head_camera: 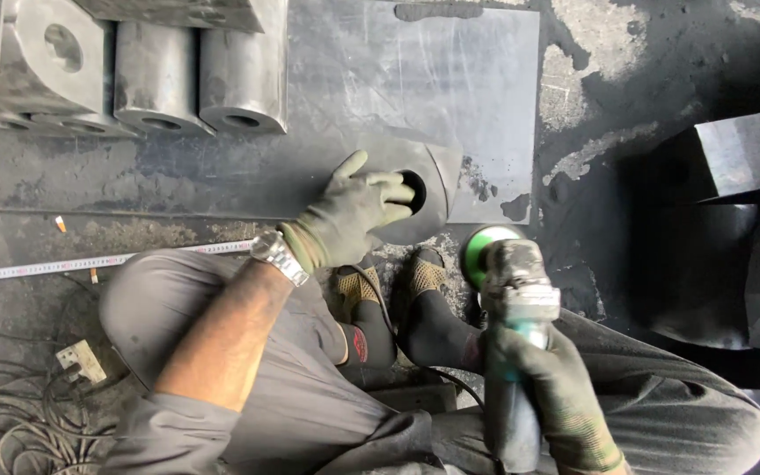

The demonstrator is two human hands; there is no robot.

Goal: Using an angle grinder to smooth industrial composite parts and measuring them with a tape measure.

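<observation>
My left hand (354, 220) lies with fingers spread on the plate (433, 171) by its hole (414, 191); my right hand (556, 396) has its fingers wrapped around the grinder (516, 299).

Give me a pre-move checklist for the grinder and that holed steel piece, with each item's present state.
1. Left hand steadying the holed steel piece: ok, gloved palm rests on it.
2. Right hand gripping the angle grinder: ok, closed round its body.
3. Green disc off the workpiece: ok, apart from it.
4. Gloves on both hands: ok.
5. Feet away from the disc: not ok, shoe sits right beside it.
6. Disc spinning: cannot tell.
</observation>
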